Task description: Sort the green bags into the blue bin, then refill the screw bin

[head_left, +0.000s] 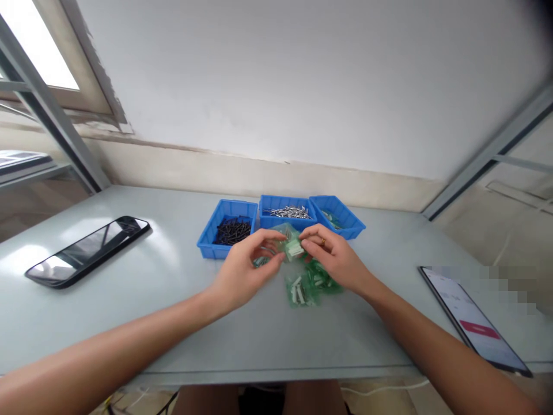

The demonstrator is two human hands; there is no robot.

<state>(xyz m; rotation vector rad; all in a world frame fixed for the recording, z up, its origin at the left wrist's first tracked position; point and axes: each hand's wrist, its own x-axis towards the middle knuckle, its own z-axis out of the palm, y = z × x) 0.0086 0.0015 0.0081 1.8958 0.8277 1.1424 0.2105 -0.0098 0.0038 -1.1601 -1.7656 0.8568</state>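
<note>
A small green-tinted plastic bag [295,249] with white plugs inside is up between my hands, above the table. My right hand [332,252], a ring on one finger, pinches its right edge between thumb and fingers. On the other side, my left hand [248,262] curves with thumb and index finger apart, their tips at the bag's left edge. Below lies another green bag [299,292] holding white plugs. More green bags [322,279] lie partly under my right hand. Something greenish shows behind my left fingers, mostly hidden.
Behind my hands stand a blue bin of black screws [206,249], a blue bin of silvery screws or nails [270,221] and a blue bin with green bags [355,229]. A dark-screened phone [88,251] lies left, a lit phone [473,323] right. Metal frame posts flank the table.
</note>
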